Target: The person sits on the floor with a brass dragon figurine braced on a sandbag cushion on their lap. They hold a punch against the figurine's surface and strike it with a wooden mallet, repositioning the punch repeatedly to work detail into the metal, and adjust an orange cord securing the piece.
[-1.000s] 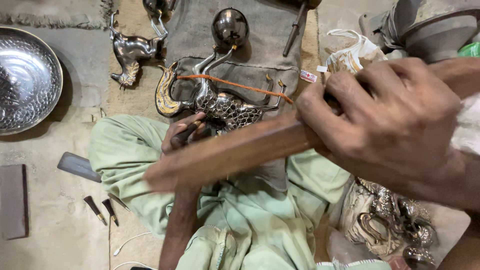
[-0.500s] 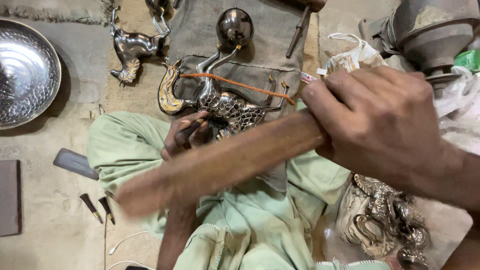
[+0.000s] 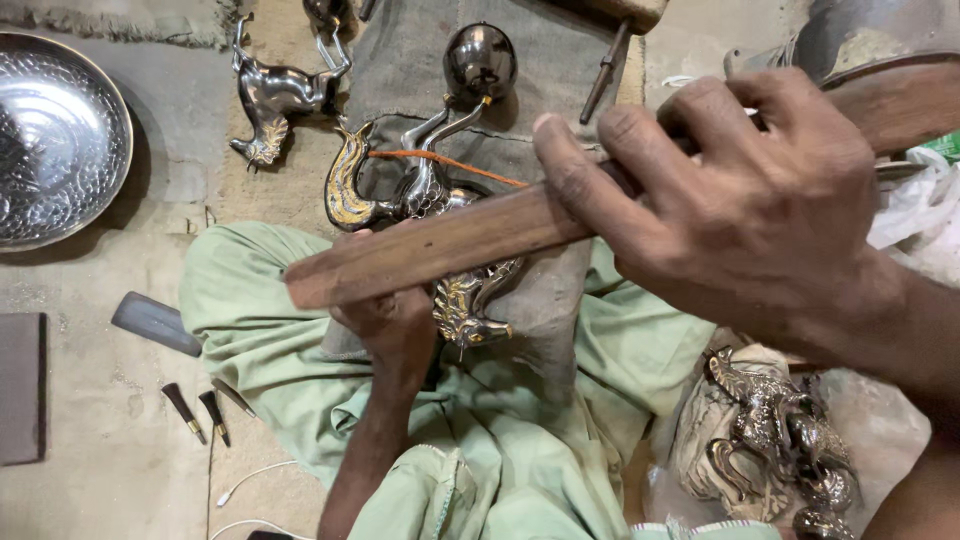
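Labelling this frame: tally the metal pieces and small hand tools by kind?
Metal animal figures laid out singly: 2, one under the left hand at, one at
Round metal dish: 1
Small dark-handled tools: 2
Total: 5, bagged figures uncounted.

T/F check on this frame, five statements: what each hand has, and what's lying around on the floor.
1. The right hand grips a flat wooden stick. True.
2. The left hand rests flat on the floor. False: it is at the metal bird figure on the lap, under the stick.
3. A round embossed metal plate lies at far left. True.
4. The metal bird figure has a blue cord across it. False: the cord is orange.
5. More metal figures lie in a heap at lower right. True.
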